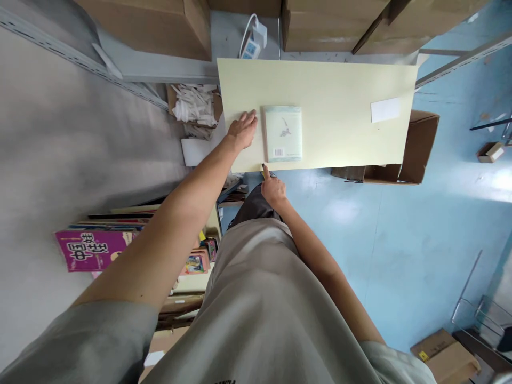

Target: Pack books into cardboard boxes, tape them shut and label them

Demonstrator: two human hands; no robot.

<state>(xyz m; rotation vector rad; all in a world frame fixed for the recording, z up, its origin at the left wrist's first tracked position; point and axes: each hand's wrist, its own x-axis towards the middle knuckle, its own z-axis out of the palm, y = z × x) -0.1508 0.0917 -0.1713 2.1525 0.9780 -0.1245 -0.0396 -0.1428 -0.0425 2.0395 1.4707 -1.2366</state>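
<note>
A large pale yellow board (340, 122) lies flat in front of me. On its left part rests a pale green book (282, 133) with a barcode and a small grey drawing on its cover. My left hand (243, 129) presses on the board just left of the book, fingers stretched out and apart from it. At the board's near edge, below the book's left corner, my right hand (273, 188) is closed around a slim utility knife (263, 169), forefinger extended along it. Only its dark tip and a bit of yellow show; the fingers cover the rest.
A white paper slip (385, 110) lies on the board's right side. Behind stand cardboard boxes (336, 26) and a white power strip (251, 48). An open carton (420, 149) is at the right, a box of paper scraps (196, 104) at the left. Upright books (96, 248) stand lower left.
</note>
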